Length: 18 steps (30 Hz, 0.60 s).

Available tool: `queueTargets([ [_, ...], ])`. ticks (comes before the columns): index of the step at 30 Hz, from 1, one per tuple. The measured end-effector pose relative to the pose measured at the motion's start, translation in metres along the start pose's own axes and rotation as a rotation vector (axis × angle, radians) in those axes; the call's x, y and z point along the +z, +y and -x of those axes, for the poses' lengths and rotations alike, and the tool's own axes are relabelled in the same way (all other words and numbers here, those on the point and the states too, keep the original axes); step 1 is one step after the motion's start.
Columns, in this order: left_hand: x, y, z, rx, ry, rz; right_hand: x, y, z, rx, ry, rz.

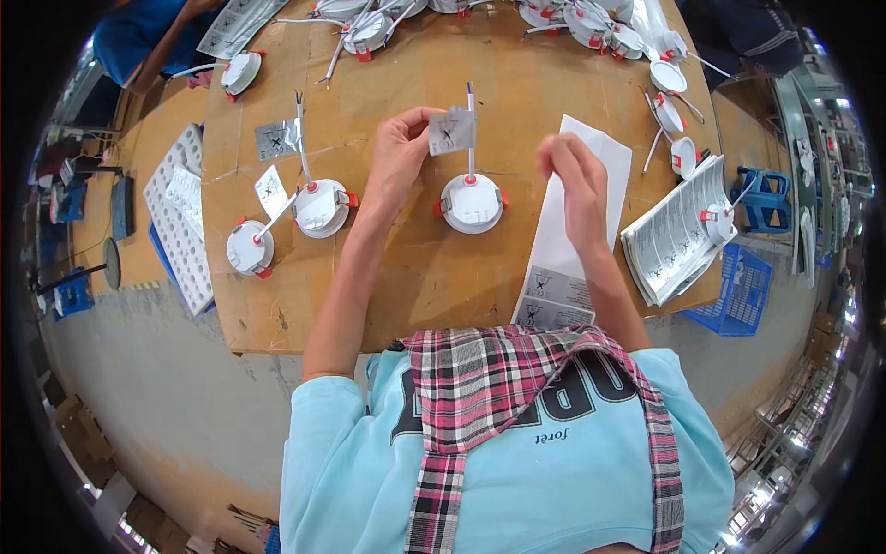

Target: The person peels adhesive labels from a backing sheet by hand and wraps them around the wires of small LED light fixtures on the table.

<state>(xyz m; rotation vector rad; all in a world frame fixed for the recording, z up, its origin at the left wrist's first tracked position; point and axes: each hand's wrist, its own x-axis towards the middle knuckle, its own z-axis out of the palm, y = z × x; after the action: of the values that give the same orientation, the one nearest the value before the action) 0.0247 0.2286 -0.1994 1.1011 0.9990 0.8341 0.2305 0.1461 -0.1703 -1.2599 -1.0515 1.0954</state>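
A: Where's our lamp [472, 205]?
B: Brown table [415, 277], midway between left and right edges. Cable [471, 164] points to the far edge, silver label [450, 132] against it.
A: Hands?
B: Left hand [401, 152]: thumb and forefinger pinched on the label's free side. Right hand [577, 180]: fingers loosely curled over the white backing sheet [591, 152]. We see nothing in it, but can't rule out something small at the fingertips.
A: Done so far?
B: We'd count one tagged lamp [321, 208] toward the left edge, label at its cable. The lamp [249, 247] nearer the near-left corner has a label by its cable end; we can't tell if it's stuck. Ours looks part done: label at the cable, wrap not confirmed.
A: Left?
B: Plenty, we reckon. Lamps crowd the far edge [369, 32] and run down the right edge [666, 113]; we can't make out labels on them. Our sheet is mostly bare, with labels [554, 294] toward the near edge. Thick sheet stack [669, 240] at the near-right corner, so supply looks fine.
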Motion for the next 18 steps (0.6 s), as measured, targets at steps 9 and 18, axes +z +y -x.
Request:
queueTargets([
  [9,0.001,-0.002,-0.001,0.097,-0.009,0.066,0.031,0.001,-0.063,0.170,-0.183,0.082],
  [18,-0.008,0.001,0.005,0.092,0.052,0.085,0.027,0.009,-0.059,0.171,-0.159,0.006],
])
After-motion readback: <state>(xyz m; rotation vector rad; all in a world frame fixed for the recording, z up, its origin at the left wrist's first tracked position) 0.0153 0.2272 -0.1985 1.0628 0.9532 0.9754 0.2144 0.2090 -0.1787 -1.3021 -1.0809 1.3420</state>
